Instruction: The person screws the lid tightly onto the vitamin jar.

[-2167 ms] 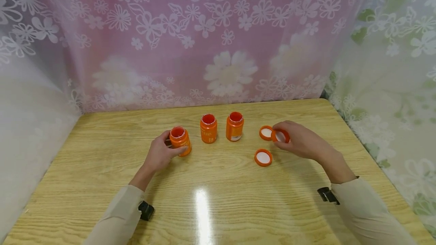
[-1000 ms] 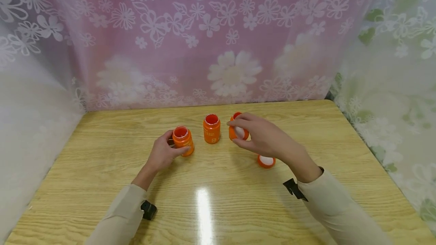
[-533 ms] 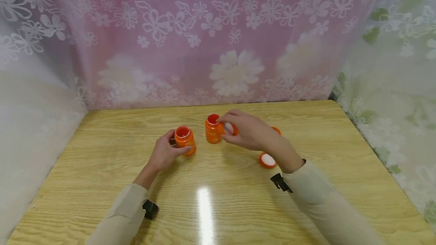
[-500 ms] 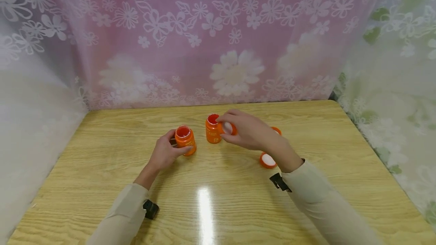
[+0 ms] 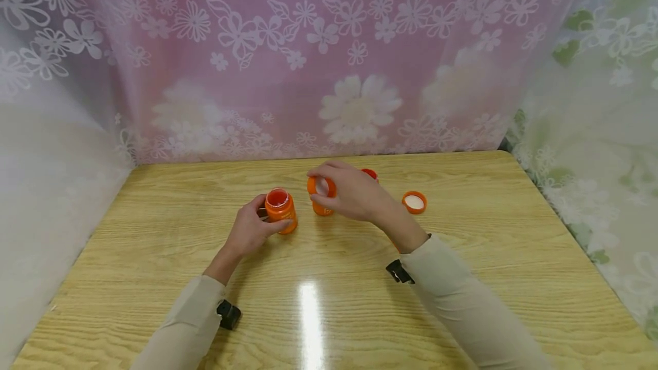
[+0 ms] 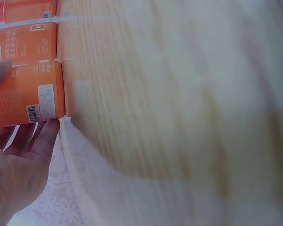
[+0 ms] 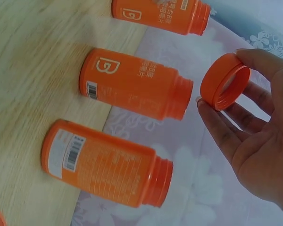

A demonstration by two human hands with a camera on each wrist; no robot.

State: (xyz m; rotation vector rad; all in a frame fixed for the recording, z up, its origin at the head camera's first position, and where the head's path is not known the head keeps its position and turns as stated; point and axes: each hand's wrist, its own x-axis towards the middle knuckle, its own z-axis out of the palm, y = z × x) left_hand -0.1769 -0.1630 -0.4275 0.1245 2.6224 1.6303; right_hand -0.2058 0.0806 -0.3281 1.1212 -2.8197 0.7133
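Observation:
My left hand (image 5: pixel 249 232) grips the leftmost orange bottle (image 5: pixel 281 220), which stands upright and uncapped. In the left wrist view its thumb and fingers lie on either side of that bottle (image 6: pixel 23 96). Between thumb and fingers, my right hand (image 5: pixel 354 193) pinches an orange screw cap (image 7: pixel 212 84), its hollow side tilted toward the palm. This cap is in the air just off the mouth of the middle bottle (image 7: pixel 132 84), a small gap apart in the right wrist view. A third open bottle (image 7: pixel 101 165) stands to the right, mostly behind my right hand in the head view.
One orange cap with a white liner (image 5: pixel 414 202) lies face up on the wooden table (image 5: pixel 267 313), right of the bottles. Another cap is almost wholly hidden by my right wrist. A pink flowered curtain (image 5: pixel 257 101) hangs behind the table's back edge.
My right hand has carried the cap leftward from the right side, past the third bottle, to the middle bottle. My left hand has kept its hold on the left bottle.

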